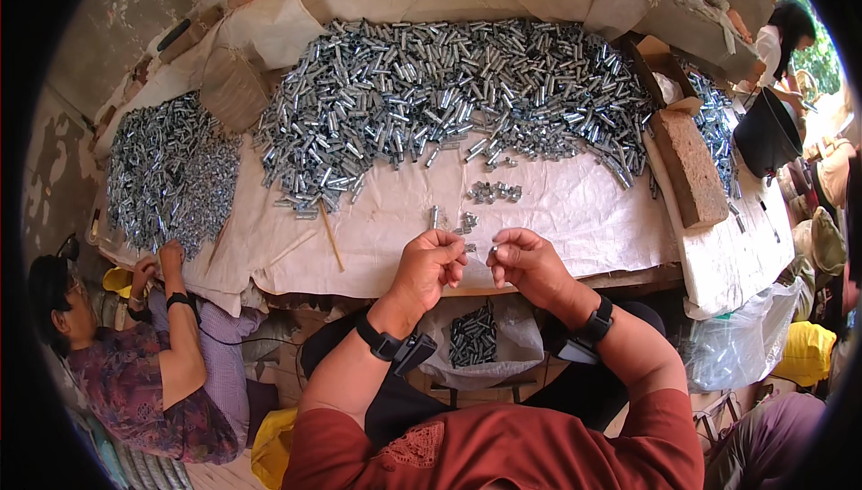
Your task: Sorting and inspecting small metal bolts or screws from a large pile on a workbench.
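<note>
Both hands hover over the front edge of a cloth-covered table (377, 248), a small gap between them. My right hand (532, 264) pinches a small shiny metal piece (492, 254) between thumb and fingertips; its exact kind is too small to tell. With fingers curled and thumb pressed in, my left hand (431, 264) is closed, and what it may hold is hidden. Just beyond the hands lie a few short metal pieces (470, 222) and one upright metal sleeve (435, 216). Farther back sits a little cluster of short metal rings or nuts (494, 191).
A large heap of metal sleeves (449, 86) covers the table's back. A brick (690, 167) bounds it at right, near a black bucket (768, 135). A thin stick (332, 237) lies at left. Below, a lined container (473, 333) holds dark metal parts. A co-worker (153, 364) handles another heap.
</note>
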`<state>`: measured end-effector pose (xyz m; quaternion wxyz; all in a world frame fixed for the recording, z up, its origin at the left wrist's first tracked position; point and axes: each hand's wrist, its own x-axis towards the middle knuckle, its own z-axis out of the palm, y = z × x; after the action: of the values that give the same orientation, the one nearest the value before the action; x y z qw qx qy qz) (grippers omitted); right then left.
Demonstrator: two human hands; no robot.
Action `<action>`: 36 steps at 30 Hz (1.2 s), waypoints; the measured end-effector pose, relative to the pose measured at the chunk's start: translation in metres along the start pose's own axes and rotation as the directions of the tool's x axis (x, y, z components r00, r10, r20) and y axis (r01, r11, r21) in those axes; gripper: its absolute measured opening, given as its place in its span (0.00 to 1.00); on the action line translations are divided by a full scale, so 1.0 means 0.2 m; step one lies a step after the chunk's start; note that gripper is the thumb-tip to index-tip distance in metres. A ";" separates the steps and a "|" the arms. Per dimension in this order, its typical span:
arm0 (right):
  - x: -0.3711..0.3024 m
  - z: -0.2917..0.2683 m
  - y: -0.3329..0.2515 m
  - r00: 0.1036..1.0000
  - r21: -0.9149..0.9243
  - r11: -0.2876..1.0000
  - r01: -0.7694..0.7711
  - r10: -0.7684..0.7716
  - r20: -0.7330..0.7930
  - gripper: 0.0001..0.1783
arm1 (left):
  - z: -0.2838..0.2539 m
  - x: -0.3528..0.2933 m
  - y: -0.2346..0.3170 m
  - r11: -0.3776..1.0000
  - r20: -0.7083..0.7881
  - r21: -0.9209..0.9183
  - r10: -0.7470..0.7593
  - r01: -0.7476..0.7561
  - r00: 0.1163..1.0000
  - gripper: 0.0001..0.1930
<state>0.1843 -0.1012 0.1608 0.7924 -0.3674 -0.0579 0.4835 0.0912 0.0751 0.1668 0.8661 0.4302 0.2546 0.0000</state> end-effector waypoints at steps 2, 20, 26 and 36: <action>0.03 0.00 0.01 1.000 0.035 0.999 -0.021 0.021 0.015 0.05 | 0.01 0.00 -0.01 1.000 0.009 -0.005 -0.004 0.004 1.000 0.04; 0.08 0.04 0.07 0.990 -0.066 0.994 -0.086 0.077 -0.120 0.05 | 0.06 -0.06 -0.02 0.991 -0.019 0.124 0.059 -0.057 0.998 0.05; 0.08 0.05 0.09 0.985 0.009 0.990 -0.139 0.140 -0.098 0.05 | 0.05 -0.06 -0.07 0.928 -0.029 0.308 0.231 -0.212 0.972 0.05; 0.11 0.05 0.11 0.965 -0.404 0.885 -0.232 0.159 -0.207 0.07 | -0.01 0.00 -0.14 0.053 0.379 0.853 0.622 -0.519 0.686 0.05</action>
<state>0.1755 -0.0725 0.1475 0.6423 -0.5744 -0.0576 0.5041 0.0842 0.0593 0.1459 0.3729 0.9005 0.0543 0.2170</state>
